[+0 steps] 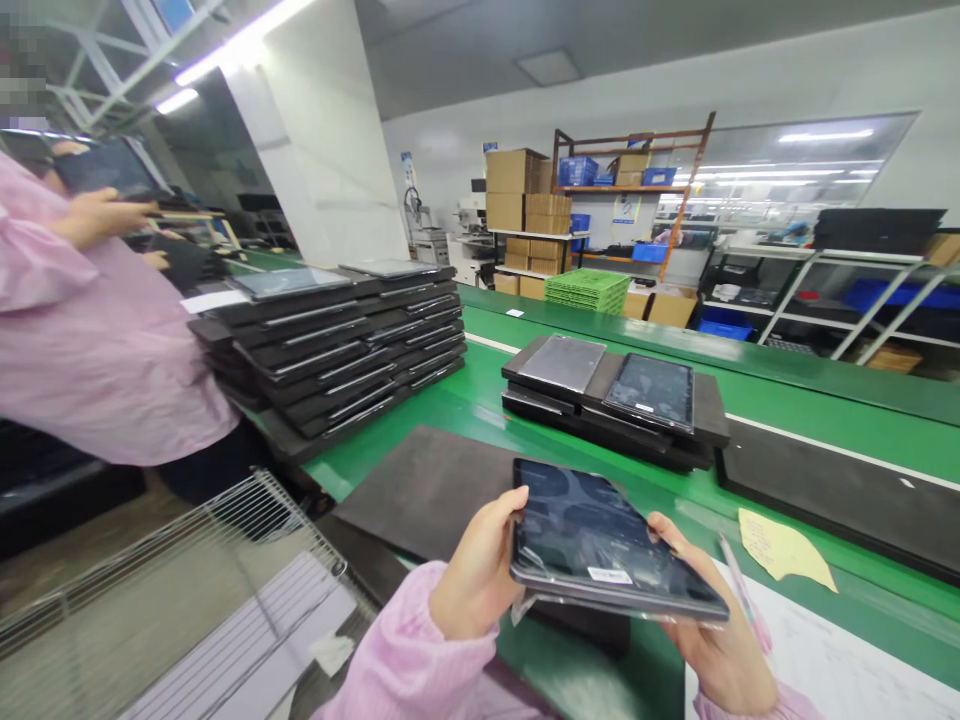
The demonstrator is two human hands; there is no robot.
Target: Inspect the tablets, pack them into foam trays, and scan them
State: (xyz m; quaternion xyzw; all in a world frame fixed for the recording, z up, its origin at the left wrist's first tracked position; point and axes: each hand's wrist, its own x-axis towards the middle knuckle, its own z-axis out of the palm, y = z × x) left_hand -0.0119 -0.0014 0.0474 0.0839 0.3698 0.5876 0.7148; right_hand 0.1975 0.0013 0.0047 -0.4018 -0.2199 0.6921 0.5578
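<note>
The glossy black tablet with a white label sits tilted between my left hand and right hand, fingers closed on its opposite edges.

Large white rectangular pillar, with 2 bright white tubular lights to its upper left. Right of the pillar, an orange-brown metal shelf rack; farther right, a wide glass window in a plain pale wall.

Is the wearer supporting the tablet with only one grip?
No, the left grip holds one side of the tablet while the right grip holds the opposite side.
</note>
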